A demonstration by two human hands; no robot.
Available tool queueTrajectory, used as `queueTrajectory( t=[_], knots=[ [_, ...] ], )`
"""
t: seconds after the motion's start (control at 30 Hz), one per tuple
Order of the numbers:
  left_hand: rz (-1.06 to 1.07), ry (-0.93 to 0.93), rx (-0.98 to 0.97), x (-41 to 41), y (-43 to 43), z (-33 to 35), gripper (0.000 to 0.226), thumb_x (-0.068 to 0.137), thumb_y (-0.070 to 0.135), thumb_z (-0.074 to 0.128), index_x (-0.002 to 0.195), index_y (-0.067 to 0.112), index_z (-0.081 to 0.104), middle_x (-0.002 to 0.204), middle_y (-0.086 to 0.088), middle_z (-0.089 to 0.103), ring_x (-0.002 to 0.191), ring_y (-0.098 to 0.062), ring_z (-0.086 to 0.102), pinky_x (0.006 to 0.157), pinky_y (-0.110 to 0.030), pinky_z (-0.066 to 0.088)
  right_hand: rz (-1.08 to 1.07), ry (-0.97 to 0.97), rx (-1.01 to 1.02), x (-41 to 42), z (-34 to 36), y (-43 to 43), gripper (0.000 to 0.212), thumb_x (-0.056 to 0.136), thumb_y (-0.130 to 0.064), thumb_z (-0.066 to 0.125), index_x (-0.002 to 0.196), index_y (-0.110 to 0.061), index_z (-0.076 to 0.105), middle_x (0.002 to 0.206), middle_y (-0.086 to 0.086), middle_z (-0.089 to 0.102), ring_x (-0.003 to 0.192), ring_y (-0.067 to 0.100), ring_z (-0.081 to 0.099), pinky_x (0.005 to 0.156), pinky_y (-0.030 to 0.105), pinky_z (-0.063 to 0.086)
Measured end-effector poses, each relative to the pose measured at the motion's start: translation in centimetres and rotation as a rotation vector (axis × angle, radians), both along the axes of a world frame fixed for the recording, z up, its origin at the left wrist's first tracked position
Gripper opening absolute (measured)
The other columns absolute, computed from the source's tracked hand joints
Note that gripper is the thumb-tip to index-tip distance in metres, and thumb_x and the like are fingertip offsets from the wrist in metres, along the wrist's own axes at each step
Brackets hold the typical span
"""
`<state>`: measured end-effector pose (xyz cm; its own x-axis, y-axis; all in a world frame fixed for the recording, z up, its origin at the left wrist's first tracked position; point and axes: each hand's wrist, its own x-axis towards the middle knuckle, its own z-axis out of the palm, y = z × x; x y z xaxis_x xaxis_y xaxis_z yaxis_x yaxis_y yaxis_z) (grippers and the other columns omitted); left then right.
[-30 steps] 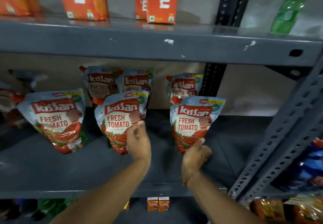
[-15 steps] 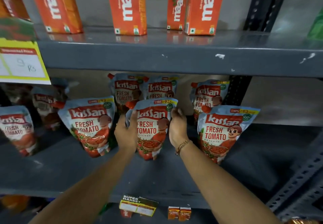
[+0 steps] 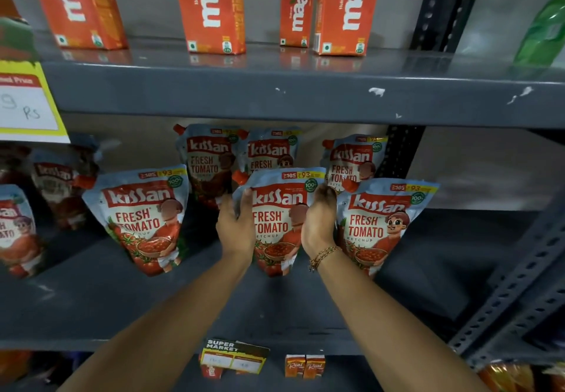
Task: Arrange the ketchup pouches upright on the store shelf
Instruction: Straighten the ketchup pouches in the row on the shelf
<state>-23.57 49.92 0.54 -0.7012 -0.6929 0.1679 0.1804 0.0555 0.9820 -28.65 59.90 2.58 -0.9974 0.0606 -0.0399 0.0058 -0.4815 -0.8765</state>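
Several Kissan ketchup pouches stand upright on the grey middle shelf [image 3: 91, 300]. My left hand [image 3: 235, 228] and my right hand [image 3: 319, 223] grip the two sides of the middle front pouch [image 3: 278, 223]. A second front pouch [image 3: 143, 217] stands to its left and a third [image 3: 379, 223] to its right, close to my right wrist. Behind them a back row of pouches [image 3: 208, 162] leans by the rear wall. More pouches [image 3: 18, 229] sit blurred at the far left.
Orange Maaza juice cartons [image 3: 211, 9] line the shelf above, with a green bottle [image 3: 544, 30] at right. A yellow price tag [image 3: 27, 104] hangs at left. A perforated metal upright [image 3: 513, 284] slants at right. A supermarket label [image 3: 234, 358] and small cartons [image 3: 305, 365] sit below.
A second ago my right hand held the right front pouch; it has shifted left onto the middle pouch. Both hands now hold that pouch by its sides. The view has swung left.
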Motion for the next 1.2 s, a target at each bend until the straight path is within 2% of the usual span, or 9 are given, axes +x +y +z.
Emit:
queueTrajectory(
  t=[0.07,0.17,0.27,0.33,0.47,0.63,0.73,0.9,1.2],
  knots=[
    [-0.023,-0.007,-0.021,0.3,0.1,0.0,0.019,0.093,0.036,0.051,0.086,0.019,0.050,0.075,0.006,0.060,0.056,0.007,0.065,0.055,-0.017,0.055,0.003,0.001,-0.012,0.5,-0.7,0.0,0.030,0.100,-0.021,0.034,0.112,-0.002,0.053,0.111,0.018,0.063,0.084,0.016,0.063,0.076,0.025,0.052],
    [-0.030,-0.024,-0.139,1.1,-0.4,-0.9,0.016,0.091,0.039,0.054,0.090,0.023,0.055,0.092,0.001,0.064,0.087,-0.010,0.065,0.084,-0.040,0.057,-0.136,-0.040,0.201,2.4,-2.7,-0.7,0.033,0.096,-0.034,0.040,0.110,-0.010,0.058,0.126,0.019,0.058,0.093,0.016,0.063,0.072,0.024,0.055],
    [0.096,-0.077,-0.317,2.5,-2.1,-3.1,0.044,0.091,0.041,0.051,0.124,0.013,0.052,0.128,-0.007,0.055,0.122,-0.023,0.049,0.106,-0.045,0.041,-0.283,-0.064,0.479,6.4,-4.5,-2.9,0.060,0.086,-0.047,0.041,0.133,-0.009,0.039,0.143,0.012,0.033,0.126,0.021,0.035,0.107,0.041,0.038],
    [0.255,-0.147,-0.297,3.7,-4.0,-3.9,0.060,0.090,0.049,0.041,0.132,0.007,0.043,0.139,-0.012,0.044,0.131,-0.029,0.040,0.111,-0.050,0.031,-0.291,0.208,0.570,9.2,-4.9,-5.1,0.060,0.081,-0.048,0.042,0.127,-0.009,0.040,0.134,0.008,0.035,0.119,0.013,0.030,0.107,0.040,0.031],
    [0.555,-0.274,-0.099,5.9,-9.5,-3.0,0.065,0.090,0.042,0.043,0.140,0.003,0.031,0.151,-0.017,0.027,0.137,-0.037,0.028,0.113,-0.051,0.021,0.114,0.439,0.504,9.8,-4.6,-10.4,0.006,0.092,-0.033,0.043,0.098,-0.033,0.047,0.109,0.005,0.053,0.099,0.017,0.051,0.089,0.027,0.043],
    [0.446,-0.189,-0.055,7.2,-17.2,-1.8,0.072,0.092,0.040,0.052,0.148,0.008,0.021,0.154,-0.012,0.024,0.143,-0.029,0.023,0.117,-0.047,0.024,0.338,0.161,0.372,6.2,-3.0,-17.0,0.034,0.097,-0.021,0.041,0.129,-0.010,0.047,0.136,0.010,0.050,0.124,0.020,0.047,0.111,0.036,0.036],
    [0.258,-0.170,-0.142,7.1,-20.1,-0.7,0.066,0.088,0.041,0.057,0.141,0.009,0.036,0.142,0.000,0.042,0.131,-0.020,0.042,0.106,-0.039,0.040,0.312,0.048,0.217,5.3,-2.2,-19.5,0.019,0.096,-0.018,0.042,0.102,-0.013,0.060,0.109,0.010,0.065,0.107,0.026,0.059,0.105,0.048,0.043],
    [0.109,-0.169,-0.274,6.5,-20.7,0.7,0.026,0.084,0.029,0.067,0.103,0.020,0.051,0.081,0.017,0.057,0.077,-0.005,0.060,0.069,-0.020,0.050,0.242,-0.051,-0.053,4.9,-1.8,-19.8,0.023,0.097,-0.014,0.041,0.107,-0.009,0.061,0.089,0.001,0.066,0.080,0.016,0.065,0.068,0.026,0.055],
    [0.092,-0.123,-0.194,4.1,-17.7,0.0,0.026,0.082,0.027,0.070,0.092,0.004,0.061,0.074,0.003,0.061,0.062,0.003,0.053,0.046,0.001,0.042,0.075,-0.040,-0.191,3.8,-1.0,-17.6,0.029,0.098,-0.012,0.037,0.085,-0.019,0.062,0.084,0.000,0.066,0.074,0.011,0.065,0.066,0.028,0.052]
  ],
)
